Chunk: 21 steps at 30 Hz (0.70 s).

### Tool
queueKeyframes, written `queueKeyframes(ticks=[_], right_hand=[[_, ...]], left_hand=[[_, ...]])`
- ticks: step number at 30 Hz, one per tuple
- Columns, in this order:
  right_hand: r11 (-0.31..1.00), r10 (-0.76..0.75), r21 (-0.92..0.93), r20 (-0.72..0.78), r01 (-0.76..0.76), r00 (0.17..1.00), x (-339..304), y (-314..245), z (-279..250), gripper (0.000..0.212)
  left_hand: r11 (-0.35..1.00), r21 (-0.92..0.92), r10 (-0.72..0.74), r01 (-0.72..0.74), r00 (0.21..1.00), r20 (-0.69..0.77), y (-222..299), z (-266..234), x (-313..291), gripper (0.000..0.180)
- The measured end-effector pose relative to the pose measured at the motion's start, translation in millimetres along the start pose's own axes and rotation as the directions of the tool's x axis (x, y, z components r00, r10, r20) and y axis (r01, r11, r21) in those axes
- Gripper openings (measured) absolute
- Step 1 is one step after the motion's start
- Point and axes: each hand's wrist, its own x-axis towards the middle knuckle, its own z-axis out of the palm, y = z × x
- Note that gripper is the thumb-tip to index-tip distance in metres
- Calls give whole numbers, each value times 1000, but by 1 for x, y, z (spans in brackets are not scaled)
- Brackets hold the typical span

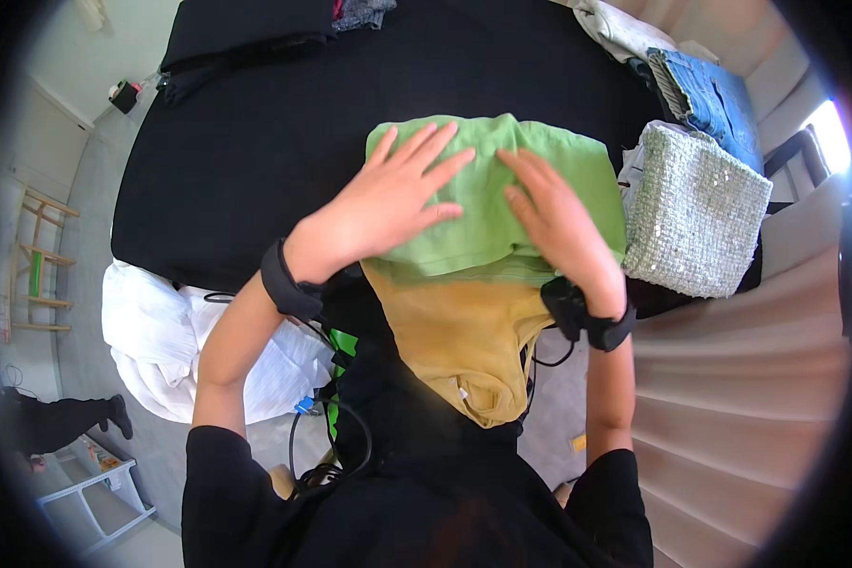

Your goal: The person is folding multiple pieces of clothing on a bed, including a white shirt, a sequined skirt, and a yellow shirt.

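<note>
A light green garment (pixel 483 227) lies folded and fairly flat at the near edge of the black-covered bed. My left hand (pixel 398 194) rests palm down on its left part, fingers spread. On the right part lies my right hand (pixel 554 213), fingers stretched out and slightly blurred. From under the green cloth a mustard-yellow garment (pixel 454 350) hangs over the edge toward me, with a thin strap and a small white label showing. Black bands circle both my wrists. What kind of garment the green one is, I cannot tell.
A sparkly pale woven piece (pixel 699 213) and folded blue jeans (pixel 710 104) are stacked at the right. White bedding (pixel 175 341) bulges at the near left. Dark folded clothes (pixel 246 33) lie at the far left of the black cover (pixel 237 180). A black cable (pixel 360 435) loops beside me.
</note>
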Motion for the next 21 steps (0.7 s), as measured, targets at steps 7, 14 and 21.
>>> queueKeyframes(ticks=[7,14,21], right_hand=[[971,86,-206,-194,-126,977,-33,37,24,52],[943,192,-213,-276,-254,942,-18,41,15,37],[983,-55,-185,-205,16,977,36,68,-20,36]], left_hand=[[995,-59,-82,82,997,-11,-12,27,-42,52],[920,-290,-246,263,965,94,-17,11,-29,44],[938,-315,-110,145,986,125,-62,-4,28,49]])
